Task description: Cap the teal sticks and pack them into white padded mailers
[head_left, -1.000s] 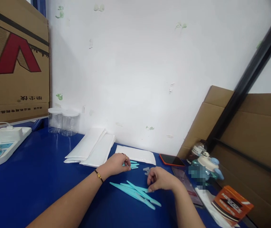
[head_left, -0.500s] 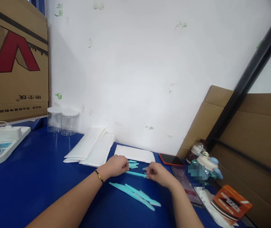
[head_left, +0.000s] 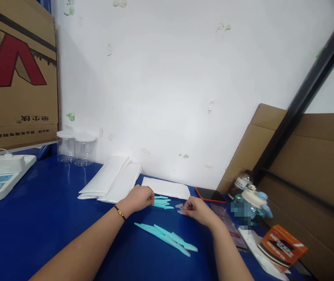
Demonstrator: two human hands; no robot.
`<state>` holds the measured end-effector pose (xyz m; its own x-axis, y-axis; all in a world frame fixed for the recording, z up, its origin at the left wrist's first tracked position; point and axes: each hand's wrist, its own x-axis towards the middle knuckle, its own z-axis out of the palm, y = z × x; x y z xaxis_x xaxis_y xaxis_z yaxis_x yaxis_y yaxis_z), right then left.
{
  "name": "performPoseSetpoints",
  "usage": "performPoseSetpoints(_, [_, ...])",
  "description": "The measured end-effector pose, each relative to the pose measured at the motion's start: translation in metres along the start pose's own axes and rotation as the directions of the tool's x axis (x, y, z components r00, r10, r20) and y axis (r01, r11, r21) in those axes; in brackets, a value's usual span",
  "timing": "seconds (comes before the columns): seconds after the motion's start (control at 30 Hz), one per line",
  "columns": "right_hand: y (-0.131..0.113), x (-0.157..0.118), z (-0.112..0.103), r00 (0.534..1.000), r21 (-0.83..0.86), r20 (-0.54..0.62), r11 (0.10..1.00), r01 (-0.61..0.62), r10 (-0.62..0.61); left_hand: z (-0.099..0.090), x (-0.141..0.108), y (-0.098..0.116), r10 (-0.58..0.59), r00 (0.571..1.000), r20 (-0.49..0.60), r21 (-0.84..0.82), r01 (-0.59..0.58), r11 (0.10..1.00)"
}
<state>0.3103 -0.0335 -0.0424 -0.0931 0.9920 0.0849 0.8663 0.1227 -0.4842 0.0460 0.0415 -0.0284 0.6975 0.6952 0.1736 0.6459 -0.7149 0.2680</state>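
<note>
Several thin turquoise sticks lie in a small group beside my left hand, whose fingers are pinched together at the group's left end; what they hold is hidden. My right hand has its fingertips pressed together at some small translucent pieces on the blue table. Nearer to me, between my forearms, lies a loose pile of longer turquoise tools, fanned toward the lower right.
White packets and a white sheet lie near the wall. Lidded clear jars and a power strip are at left. Right are phones, a teal bottle and an orange box.
The turquoise stick stretched between my hands is no longer there. My hands have moved slightly apart, with the left one beside the far group. The view has shifted a little.
</note>
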Motion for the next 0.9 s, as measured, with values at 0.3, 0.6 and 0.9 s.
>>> performPoseSetpoints(0.3, [-0.018,-0.020,-0.014,0.850,0.117,0.527,0.991,-0.063,-0.008,0.003,-0.004,0.012,0.042,0.999,0.015,-0.173,-0.039,0.984])
performPoseSetpoints(0.6, [-0.017,-0.019,-0.005,0.855,0.016,0.518,0.999,-0.042,0.028,0.013,-0.008,0.028,0.188,0.957,0.219,-0.275,-0.125,0.953])
performPoseSetpoints(0.9, [-0.019,-0.010,-0.002,0.974,0.218,0.209,0.975,0.034,-0.081,0.011,-0.005,0.023,0.169,0.982,0.084,-0.237,-0.146,0.961])
